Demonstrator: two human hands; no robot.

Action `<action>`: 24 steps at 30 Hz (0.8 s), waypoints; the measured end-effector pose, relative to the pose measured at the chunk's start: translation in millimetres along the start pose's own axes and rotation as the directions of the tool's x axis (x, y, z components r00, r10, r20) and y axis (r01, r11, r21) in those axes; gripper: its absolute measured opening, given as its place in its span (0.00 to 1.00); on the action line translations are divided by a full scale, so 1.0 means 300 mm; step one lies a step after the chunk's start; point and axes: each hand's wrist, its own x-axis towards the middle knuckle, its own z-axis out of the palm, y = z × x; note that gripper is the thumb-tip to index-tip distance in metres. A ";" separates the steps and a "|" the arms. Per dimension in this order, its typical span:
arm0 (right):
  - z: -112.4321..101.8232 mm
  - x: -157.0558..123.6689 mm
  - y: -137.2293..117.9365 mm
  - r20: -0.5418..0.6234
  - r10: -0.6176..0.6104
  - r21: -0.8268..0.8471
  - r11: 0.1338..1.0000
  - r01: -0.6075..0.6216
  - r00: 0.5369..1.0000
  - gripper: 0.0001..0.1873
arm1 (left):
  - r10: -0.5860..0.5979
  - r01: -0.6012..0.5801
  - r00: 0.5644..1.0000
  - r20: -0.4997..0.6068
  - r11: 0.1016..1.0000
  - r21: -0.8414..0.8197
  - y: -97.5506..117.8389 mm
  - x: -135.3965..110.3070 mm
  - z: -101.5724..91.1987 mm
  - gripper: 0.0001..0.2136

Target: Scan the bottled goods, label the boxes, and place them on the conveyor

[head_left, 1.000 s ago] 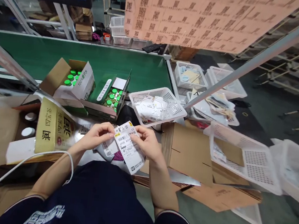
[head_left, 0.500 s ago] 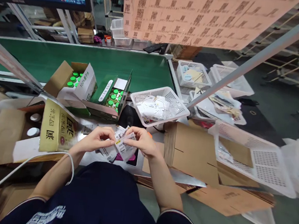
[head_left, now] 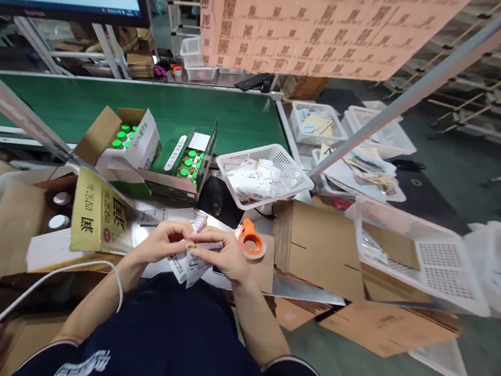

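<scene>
Close in front of my body, both hands pinch a printed paper label (head_left: 195, 266) that hangs folded downward. My left hand (head_left: 167, 240) has thumb and fingers closed on its left side. Gripping the right side between thumb and fingers is my right hand (head_left: 221, 254). Just right of that hand lies an orange tape dispenser (head_left: 251, 239) with a roll of tape. More printed labels (head_left: 163, 216) rest on the table behind my left hand. A black computer mouse (head_left: 217, 201) sits beyond the hands.
Two cartons of green-capped bottles (head_left: 131, 144) (head_left: 189, 169) stand by the green conveyor (head_left: 241, 111). A yellow carton (head_left: 103, 213) is at left, a white basket of papers (head_left: 294, 181) ahead, flat cardboard (head_left: 316, 250) right. A white cable (head_left: 55, 268) crosses my left arm.
My hands have drawn closer together, and the label has folded and hangs lower. The orange tape dispenser, mostly hidden before, now shows fully beside my right hand. The view has shifted slightly.
</scene>
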 end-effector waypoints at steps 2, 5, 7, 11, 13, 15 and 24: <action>0.006 -0.012 0.002 0.006 -0.031 0.015 0.999 0.031 0.999 0.14 | -0.022 0.023 0.999 0.026 0.999 -0.031 0.000 -0.004 0.002 0.15; 0.013 -0.023 0.008 -0.016 -0.057 0.038 0.998 0.058 0.998 0.11 | -0.043 0.046 0.998 0.046 0.997 -0.064 0.002 -0.002 0.009 0.16; 0.017 -0.029 0.015 -0.045 -0.075 0.016 0.997 0.076 0.996 0.10 | -0.069 0.072 0.997 0.036 0.995 -0.073 0.003 0.003 0.017 0.16; 0.000 -0.014 0.063 -0.128 -0.050 -0.070 0.997 0.041 0.991 0.11 | -0.198 0.196 0.980 -0.035 0.979 -0.065 -0.028 0.010 0.020 0.18; -0.036 0.031 0.119 -0.204 -0.007 -0.100 0.995 -0.014 0.979 0.13 | -0.278 0.278 0.949 -0.150 0.960 -0.025 -0.067 0.010 0.005 0.18; -0.087 0.108 0.196 -0.308 0.019 -0.157 0.985 -0.071 0.951 0.16 | -0.320 0.338 0.903 -0.287 0.941 0.015 -0.122 0.005 -0.025 0.18; -0.205 0.525 0.498 -0.343 -0.163 -0.507 0.861 -0.036 0.925 0.08 | -0.443 0.482 0.628 -0.640 0.867 -0.127 -0.433 0.016 -0.200 0.18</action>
